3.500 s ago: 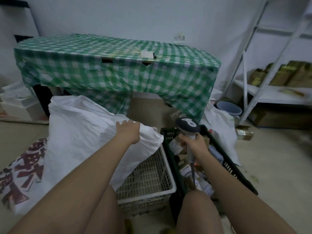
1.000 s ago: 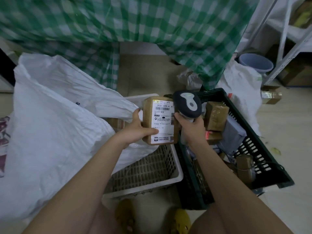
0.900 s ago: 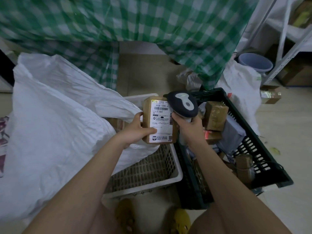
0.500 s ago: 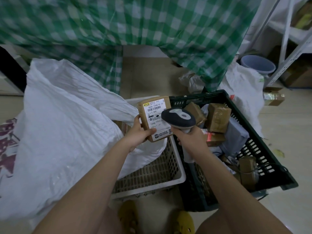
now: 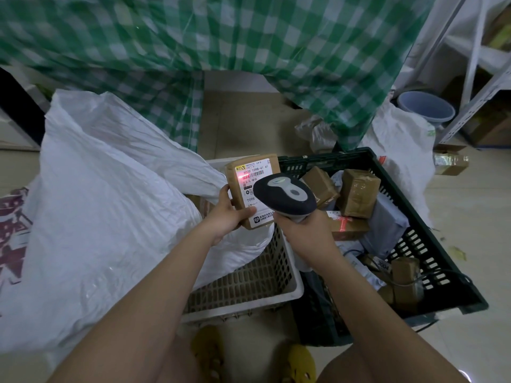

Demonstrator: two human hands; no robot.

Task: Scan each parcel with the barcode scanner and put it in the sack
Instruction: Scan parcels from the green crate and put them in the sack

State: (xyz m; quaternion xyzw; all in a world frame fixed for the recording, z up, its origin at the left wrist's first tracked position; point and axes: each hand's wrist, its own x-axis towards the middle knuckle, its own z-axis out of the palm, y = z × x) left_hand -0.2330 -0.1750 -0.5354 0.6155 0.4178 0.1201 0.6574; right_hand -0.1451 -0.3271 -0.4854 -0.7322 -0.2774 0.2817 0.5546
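A flat, rectangular brown parcel (image 5: 250,189), taped cardboard with a white printed label, is gripped at its lower left corner by the left hand (image 5: 228,215), thumb laid across the label face, fingers curled behind. A red scan line is seen on the barcode near the label's top. The barcode scanner (image 5: 284,197), a rounded dark head with a grey inlay on a pale handle, is clasped round the handle by the right hand (image 5: 307,234) and held just right of the parcel, overlapping its edge. Left of the left hand a crinkled white woven sack (image 5: 110,211) is slumped over a pale slotted plastic basket (image 5: 260,283). Right of the right hand a dark green latticed crate (image 5: 431,261) is seen holding more taped brown boxes (image 5: 358,193) and a grey poly mailer (image 5: 387,228). Green checked cloth (image 5: 249,51) is hung beyond both hands.
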